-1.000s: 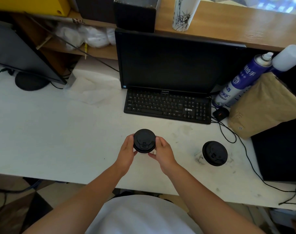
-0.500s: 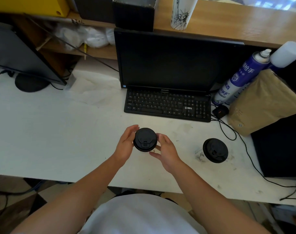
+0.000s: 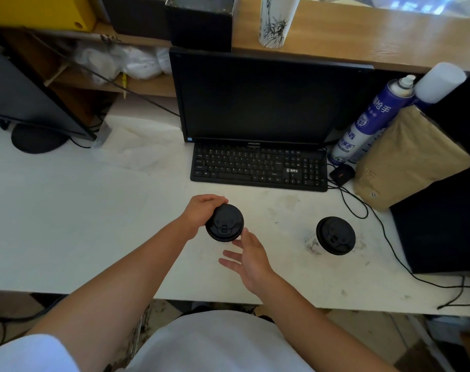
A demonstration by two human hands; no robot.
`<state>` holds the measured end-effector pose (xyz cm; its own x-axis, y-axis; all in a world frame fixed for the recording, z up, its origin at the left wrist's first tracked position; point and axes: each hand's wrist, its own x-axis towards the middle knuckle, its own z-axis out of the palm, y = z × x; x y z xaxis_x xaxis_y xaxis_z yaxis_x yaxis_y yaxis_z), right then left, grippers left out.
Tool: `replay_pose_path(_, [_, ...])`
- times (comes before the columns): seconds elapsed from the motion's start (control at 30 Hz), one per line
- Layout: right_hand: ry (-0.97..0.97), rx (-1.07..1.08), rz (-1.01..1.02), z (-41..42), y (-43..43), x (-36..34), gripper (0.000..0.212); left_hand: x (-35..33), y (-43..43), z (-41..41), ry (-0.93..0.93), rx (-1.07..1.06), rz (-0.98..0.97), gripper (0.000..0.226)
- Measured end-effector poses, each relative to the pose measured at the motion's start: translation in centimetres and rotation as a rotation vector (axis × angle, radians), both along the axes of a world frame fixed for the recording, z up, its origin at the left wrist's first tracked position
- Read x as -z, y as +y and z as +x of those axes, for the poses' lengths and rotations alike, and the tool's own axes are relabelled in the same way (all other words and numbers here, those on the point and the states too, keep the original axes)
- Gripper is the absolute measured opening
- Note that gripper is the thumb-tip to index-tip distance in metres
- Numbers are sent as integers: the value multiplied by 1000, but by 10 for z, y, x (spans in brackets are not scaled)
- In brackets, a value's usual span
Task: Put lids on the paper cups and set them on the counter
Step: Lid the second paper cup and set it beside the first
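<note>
White counter [image 3: 67,224] — left hand [image 3: 201,210] grips lidded cup [image 3: 224,222], right hand [image 3: 251,260] spread empty.

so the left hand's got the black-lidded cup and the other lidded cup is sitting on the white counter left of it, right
Not quite. The left hand does hold the paper cup with the black plastic lid, but the second black-lidded paper cup stands on the white counter to its right, below the black keyboard's right end. The head view shows it.
</note>
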<state>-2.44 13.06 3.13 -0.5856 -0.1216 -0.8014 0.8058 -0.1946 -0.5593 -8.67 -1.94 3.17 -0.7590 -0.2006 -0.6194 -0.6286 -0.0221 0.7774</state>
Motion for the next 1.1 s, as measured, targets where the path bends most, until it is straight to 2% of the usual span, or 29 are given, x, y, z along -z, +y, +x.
replay_pose_path(0.37, [31,11,-30,-4,-4,3,50,-1,-12,2,-163,25,134,29])
replay_pose_path(0.6, [67,1,15,-13,-3,5,45,-1,-23,9,-142,100,159,25])
replay_pose_path(0.77, [141,-61,182,-14,-8,7,37,1,-22,17,-4,188,94,24])
replay_pose_path(0.9, [466,-195,584,-8,-14,18,34,2,-15,25,86,207,45,30])
replay_pose_path(0.97, [582,-197,734,-4,-16,24,32,5,-12,28,103,203,33,33])
replay_pose_path(1.1, [604,-134,801,-1,-22,26,27,10,-10,32,99,170,28,34])
